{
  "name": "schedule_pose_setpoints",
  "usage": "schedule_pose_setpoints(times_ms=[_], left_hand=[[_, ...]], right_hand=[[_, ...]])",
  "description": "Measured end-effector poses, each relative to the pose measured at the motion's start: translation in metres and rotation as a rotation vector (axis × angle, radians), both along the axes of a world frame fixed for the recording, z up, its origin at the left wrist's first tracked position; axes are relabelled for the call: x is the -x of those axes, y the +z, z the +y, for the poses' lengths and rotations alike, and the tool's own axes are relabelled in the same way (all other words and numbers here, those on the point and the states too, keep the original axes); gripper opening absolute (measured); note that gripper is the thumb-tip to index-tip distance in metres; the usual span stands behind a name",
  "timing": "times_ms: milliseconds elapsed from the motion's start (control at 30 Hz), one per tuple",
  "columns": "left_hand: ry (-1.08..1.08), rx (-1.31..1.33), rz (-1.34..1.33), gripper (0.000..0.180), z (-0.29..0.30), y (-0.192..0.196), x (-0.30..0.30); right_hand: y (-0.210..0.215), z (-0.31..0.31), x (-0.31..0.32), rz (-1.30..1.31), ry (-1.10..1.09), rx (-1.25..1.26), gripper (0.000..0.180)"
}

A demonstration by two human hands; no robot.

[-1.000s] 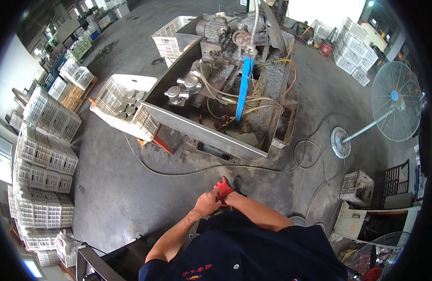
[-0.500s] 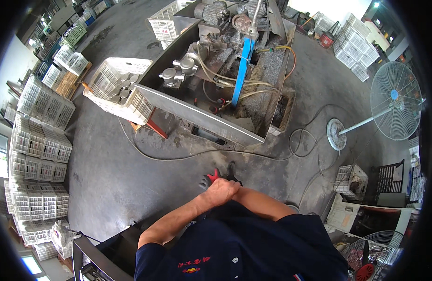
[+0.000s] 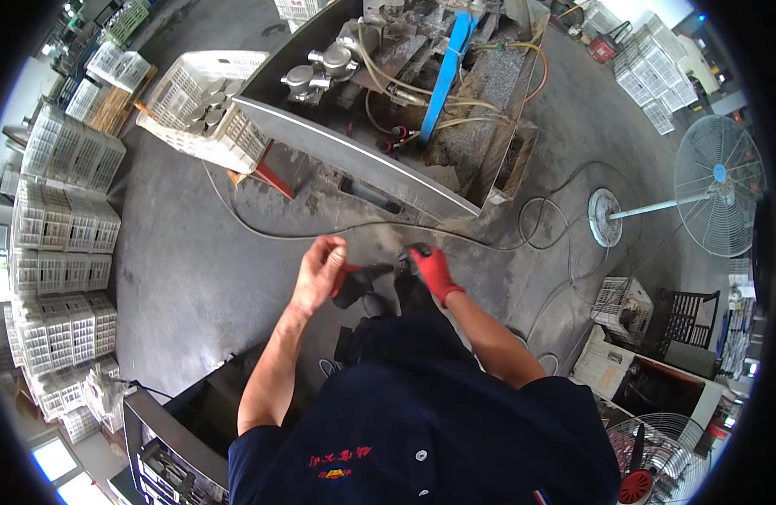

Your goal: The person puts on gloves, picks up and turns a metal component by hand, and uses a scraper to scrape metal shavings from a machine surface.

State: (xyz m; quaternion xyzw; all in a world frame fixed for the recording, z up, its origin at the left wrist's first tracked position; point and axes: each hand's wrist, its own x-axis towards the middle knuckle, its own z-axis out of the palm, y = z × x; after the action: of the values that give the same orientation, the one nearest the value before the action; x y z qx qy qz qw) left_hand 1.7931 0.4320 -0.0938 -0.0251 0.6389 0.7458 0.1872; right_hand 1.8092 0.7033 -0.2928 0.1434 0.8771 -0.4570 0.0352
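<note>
My left hand (image 3: 319,268) is bare, its fingers curled in and the thumb laid against them. A red and black work glove (image 3: 348,286) hangs by its inner side, seemingly gripped by the fingers. My right hand (image 3: 433,271) wears a matching glove, red on the back and black toward the fingertips. Its fingers are bent together, and whatever they may hold is hidden. Both hands are apart in front of my body, above the floor and my dark shoes.
Ahead stands a metal machine trough (image 3: 354,156) with hoses, a blue bar (image 3: 445,80) and round metal parts (image 3: 300,82). A white crate (image 3: 236,139) of metal parts sits at its left. A cable (image 3: 405,224) crosses the floor. A pedestal fan (image 3: 718,181) stands right; crates (image 3: 68,269) are stacked left.
My hands, together before, have parted and moved forward, left hand leftward and right hand rightward. The right hand's red glove now shows fully. The machine sits higher in view.
</note>
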Motion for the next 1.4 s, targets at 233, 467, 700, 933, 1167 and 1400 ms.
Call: schedule_pose_setpoints(times_ms=[233,467,700,933,1167,1400], left_hand=[[0.220,-0.213,-0.059,0.027,-0.006,-0.017,-0.002],[0.229,-0.428,-0.232,0.033,0.033,-0.022,-0.019],[-0.029,-0.162,-0.121,0.055,0.038,-0.024,-0.036],[-0.066,0.491,0.309,0.057,0.058,-0.019,-0.044],[-0.080,0.808,0.511,0.043,0.048,-0.038,-0.056],[-0.098,0.792,0.860,0.031,0.065,-0.008,-0.064]], right_hand=[[0.131,-0.010,-0.026,-0.323,0.136,0.953,0.032],[0.165,-0.063,-0.027,-0.356,0.219,1.221,0.035],[0.156,-0.050,-0.031,-0.378,0.283,1.177,0.039],[0.146,-0.048,-0.043,-0.291,0.225,0.889,0.039],[0.175,-0.035,-0.052,-0.033,0.557,-0.139,0.022],[0.159,-0.027,-0.055,-0.064,0.561,-0.226,0.021]])
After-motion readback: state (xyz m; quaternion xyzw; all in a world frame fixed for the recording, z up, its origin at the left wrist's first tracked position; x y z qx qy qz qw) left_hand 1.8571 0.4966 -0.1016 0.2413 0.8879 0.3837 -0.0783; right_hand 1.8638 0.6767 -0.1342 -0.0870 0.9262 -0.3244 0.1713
